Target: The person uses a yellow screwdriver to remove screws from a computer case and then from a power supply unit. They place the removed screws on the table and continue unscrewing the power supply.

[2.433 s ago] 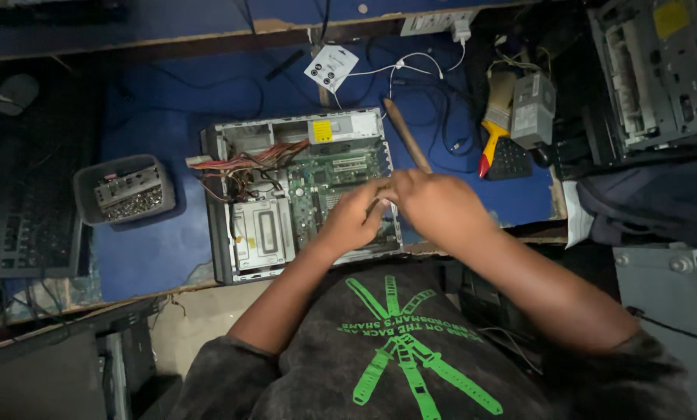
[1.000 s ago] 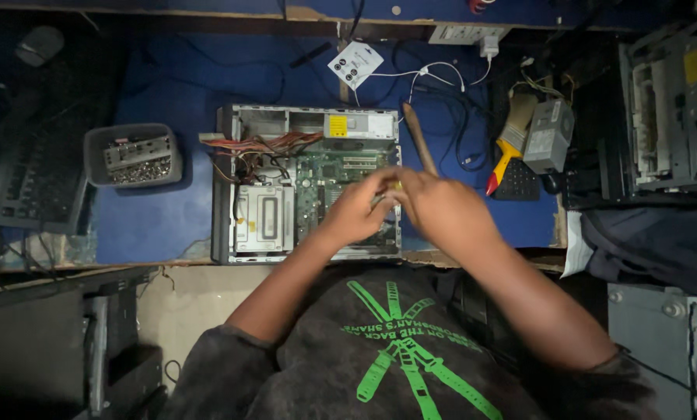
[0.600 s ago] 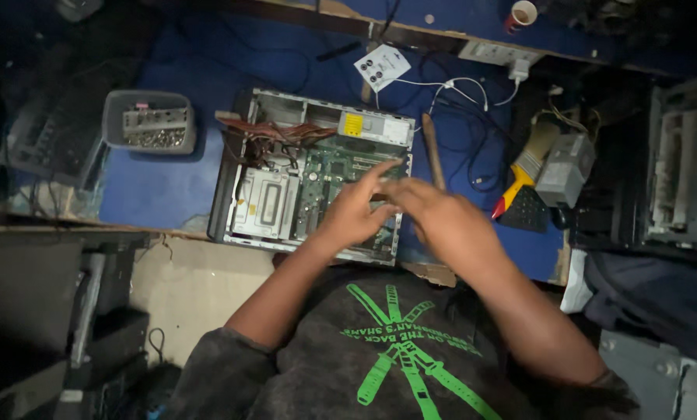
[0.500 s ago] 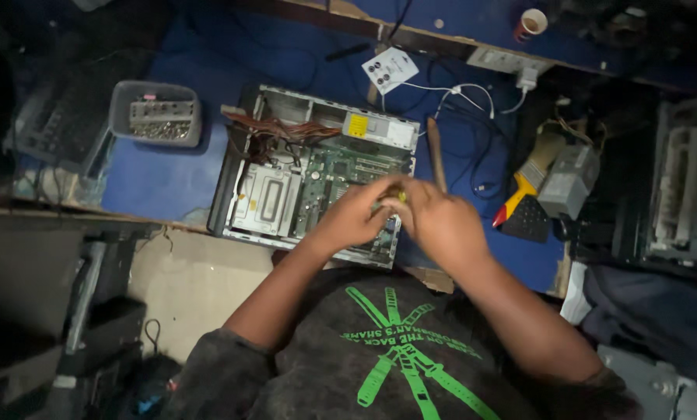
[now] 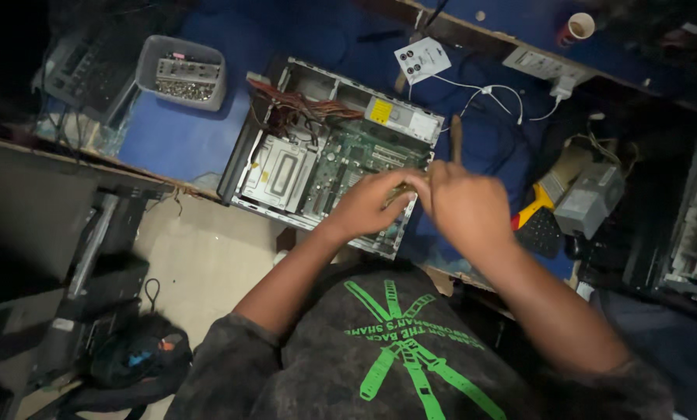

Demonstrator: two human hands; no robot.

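Computer case (image 5: 309, 167) lies open on our blue tabletop (image 5: 173, 136), both hands meeting at its near right edge.
Sheet-metal walls frame a green circuit board, a silver drive cage and red-and-orange wires. Our left hand (image 5: 372, 204) pinches a small brass-coloured part; our right hand (image 5: 465, 206) curls beside it, grip contents unclear. A wooden-handled tool (image 5: 457, 138) lies just beyond, a grey tray (image 5: 179, 71) of hardware far left. Since half a second ago, the hands stay joined and the view has swung.

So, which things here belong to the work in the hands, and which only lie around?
In the work:
left hand
right hand
open computer case
wooden-handled tool

Lying about:
grey tray of small parts
paper cup
grey power supply
white cable
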